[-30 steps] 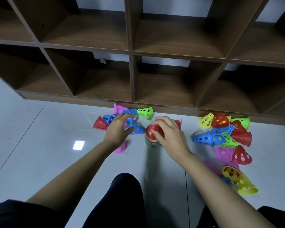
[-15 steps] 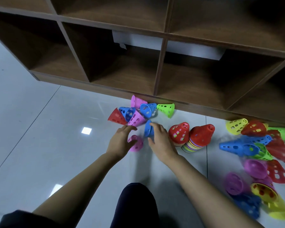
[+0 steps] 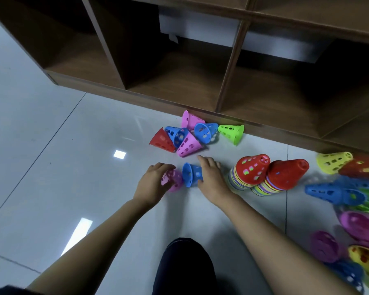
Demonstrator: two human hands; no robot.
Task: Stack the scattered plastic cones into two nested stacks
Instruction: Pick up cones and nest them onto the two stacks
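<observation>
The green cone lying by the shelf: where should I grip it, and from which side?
Probably at the wide rim of the green cone, thumb inside, coming from the near right. It lies on its side with the open end facing right; the shelf stands close behind, and a blue cone crowds its narrow top.

Left hand [image 3: 151, 184] holds pink cone [image 3: 172, 181]; right hand [image 3: 211, 177] holds blue cone [image 3: 191, 174].

Two stacks [image 3: 251, 171] stand touching on the floor [image 3: 51, 167], right of two fallen cones [image 3: 192, 174] lying side by side; a cluster [image 3: 189, 143] lies behind these, before the shelf [image 3: 179, 86]; a heap [image 3: 332, 192] spreads far right.
</observation>
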